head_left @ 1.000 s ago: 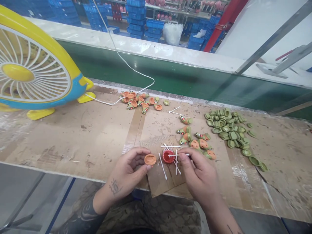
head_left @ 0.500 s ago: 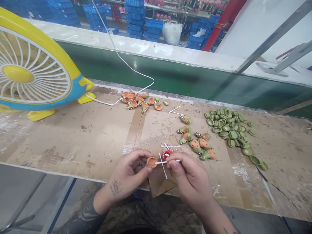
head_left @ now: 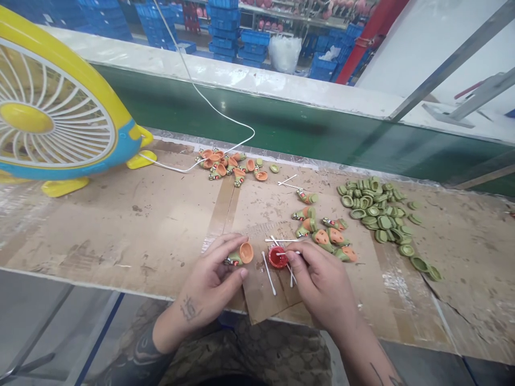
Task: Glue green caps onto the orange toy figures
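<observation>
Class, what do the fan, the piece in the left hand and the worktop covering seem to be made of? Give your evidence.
Fan: probably glossy plastic, from its shiny, moulded-looking body.
Held piece: plastic or resin, unclear which; smooth orange hollow, faint sheen.
Worktop covering: likely matt cardboard; brown, stained, with taped seams.

held piece (head_left: 247, 252): smooth | red paint (head_left: 275, 259): glossy | fan (head_left: 26, 118): glossy plastic | cardboard (head_left: 169, 209): matt, scuffed

We make out one written sign: a dark tattooed character (head_left: 188, 309) at the wrist of the left hand (head_left: 206, 279) (perhaps 道), too blurred for us to read with certainty.
</observation>
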`<action>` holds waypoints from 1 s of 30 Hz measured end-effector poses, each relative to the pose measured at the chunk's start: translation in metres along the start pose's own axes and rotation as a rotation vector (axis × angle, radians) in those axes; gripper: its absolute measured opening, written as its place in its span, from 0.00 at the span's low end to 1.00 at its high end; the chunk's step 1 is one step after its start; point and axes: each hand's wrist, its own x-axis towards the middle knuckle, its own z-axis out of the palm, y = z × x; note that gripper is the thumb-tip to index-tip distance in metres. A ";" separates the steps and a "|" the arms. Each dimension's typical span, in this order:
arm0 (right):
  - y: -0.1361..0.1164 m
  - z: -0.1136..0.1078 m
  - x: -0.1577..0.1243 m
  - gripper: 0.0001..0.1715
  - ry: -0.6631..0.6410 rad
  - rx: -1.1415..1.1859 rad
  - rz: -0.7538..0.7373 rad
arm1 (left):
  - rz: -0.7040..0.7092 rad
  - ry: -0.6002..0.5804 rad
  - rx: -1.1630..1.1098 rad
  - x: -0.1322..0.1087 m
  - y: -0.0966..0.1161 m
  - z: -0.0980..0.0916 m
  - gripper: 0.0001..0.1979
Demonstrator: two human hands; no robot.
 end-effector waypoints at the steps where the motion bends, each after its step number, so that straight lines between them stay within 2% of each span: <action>1: 0.001 0.001 0.000 0.10 -0.025 0.009 0.004 | -0.004 -0.011 0.017 0.000 0.000 0.000 0.20; 5: 0.002 0.001 0.001 0.12 -0.085 0.032 0.019 | -0.066 -0.015 -0.113 -0.003 -0.002 0.004 0.20; 9: -0.002 -0.004 -0.001 0.10 0.022 0.075 0.027 | -0.047 -0.046 -0.203 -0.004 -0.005 0.006 0.13; 13: -0.009 -0.003 -0.008 0.10 0.126 0.328 0.127 | 0.017 -0.062 -0.140 -0.002 -0.004 0.004 0.12; 17: -0.013 0.005 -0.014 0.08 0.066 0.532 0.163 | 0.054 -0.076 -0.118 0.000 -0.003 0.001 0.14; 25: -0.019 0.012 -0.009 0.11 -0.047 0.504 0.135 | 0.074 -0.096 -0.051 -0.002 -0.004 -0.001 0.15; 30: -0.019 0.013 -0.007 0.12 -0.016 0.449 0.119 | 0.052 -0.133 -0.091 0.000 -0.002 -0.002 0.14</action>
